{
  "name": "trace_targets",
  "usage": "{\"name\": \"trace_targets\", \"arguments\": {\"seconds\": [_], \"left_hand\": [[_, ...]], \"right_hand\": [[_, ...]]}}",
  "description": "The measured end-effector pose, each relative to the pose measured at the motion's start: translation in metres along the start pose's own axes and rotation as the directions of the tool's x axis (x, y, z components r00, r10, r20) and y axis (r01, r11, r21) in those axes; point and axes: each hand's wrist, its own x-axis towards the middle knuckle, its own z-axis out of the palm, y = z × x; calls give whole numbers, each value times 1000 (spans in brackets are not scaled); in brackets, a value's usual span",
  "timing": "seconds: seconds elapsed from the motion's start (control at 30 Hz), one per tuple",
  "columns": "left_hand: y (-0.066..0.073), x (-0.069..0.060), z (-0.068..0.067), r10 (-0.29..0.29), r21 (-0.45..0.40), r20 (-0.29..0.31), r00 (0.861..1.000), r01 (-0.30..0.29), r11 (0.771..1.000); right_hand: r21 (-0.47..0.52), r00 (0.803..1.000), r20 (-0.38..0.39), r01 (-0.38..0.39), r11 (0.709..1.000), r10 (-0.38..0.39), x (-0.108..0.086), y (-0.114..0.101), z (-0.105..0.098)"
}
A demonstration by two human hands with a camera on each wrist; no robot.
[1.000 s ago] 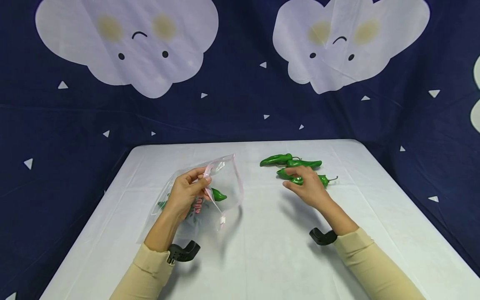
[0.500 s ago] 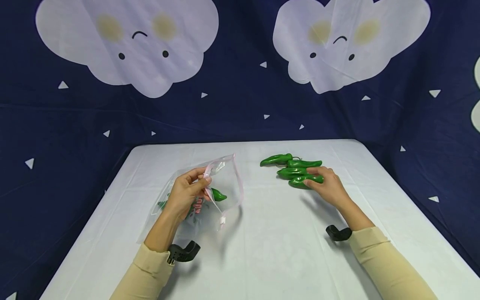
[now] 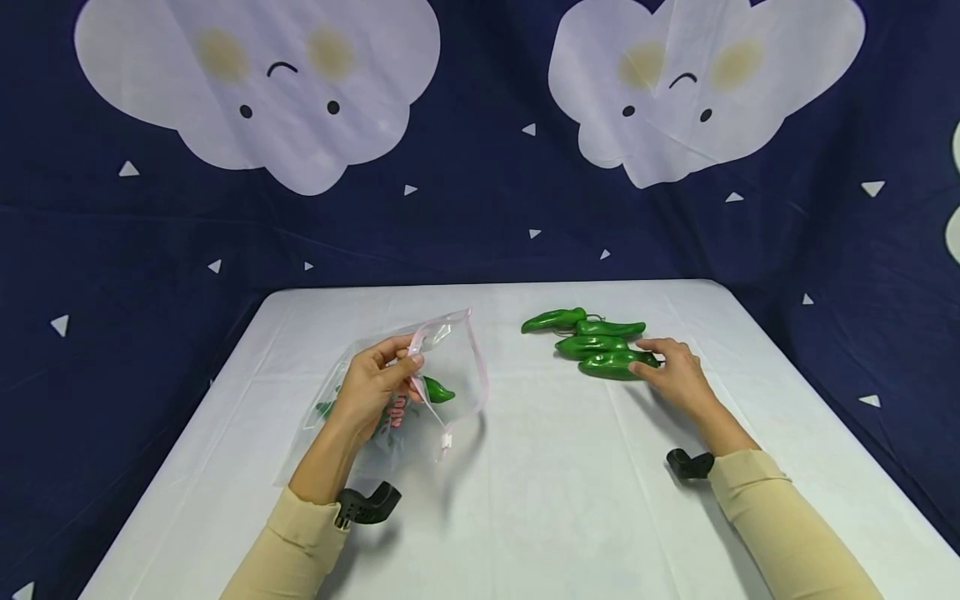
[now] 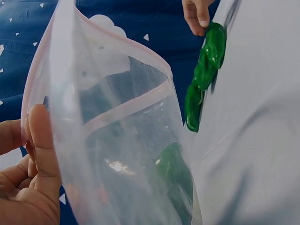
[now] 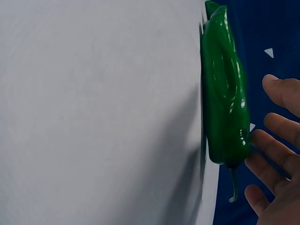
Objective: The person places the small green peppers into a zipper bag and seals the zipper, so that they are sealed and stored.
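My left hand (image 3: pixel 372 385) pinches the pink-edged rim of a clear zip bag (image 4: pixel 117 173), whose mouth gapes to the right. Inside the bag lies at least one green pepper (image 3: pixel 437 390), partly hidden by the hand and the plastic. Several long green peppers lie close together at the back right of the table. Over the stem end of the nearest pepper (image 5: pixel 227 103) hovers my right hand (image 3: pixel 677 377). Its fingers and thumb are spread apart in the right wrist view, not closed around the pepper.
White cloth covers the table (image 3: pixel 540 483). Behind it hangs a dark blue curtain (image 3: pixel 480 225) with clouds and small triangles. The other peppers, including the leftmost one (image 3: pixel 553 320), lie behind the nearest. Each wrist carries a black camera mount (image 3: pixel 369 503).
My right hand has moved right along the nearest pepper, from above its middle to its stem end. The left hand and the zip bag have stayed in place.
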Motion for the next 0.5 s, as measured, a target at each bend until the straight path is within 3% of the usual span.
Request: {"name": "trace_targets", "arguments": {"seconds": [0.5], "left_hand": [[-1,-1,0,10,-10,3,1000,-10,1000]], "right_hand": [[-18,1000,-21,15,1000,-15,3,12,3]]}}
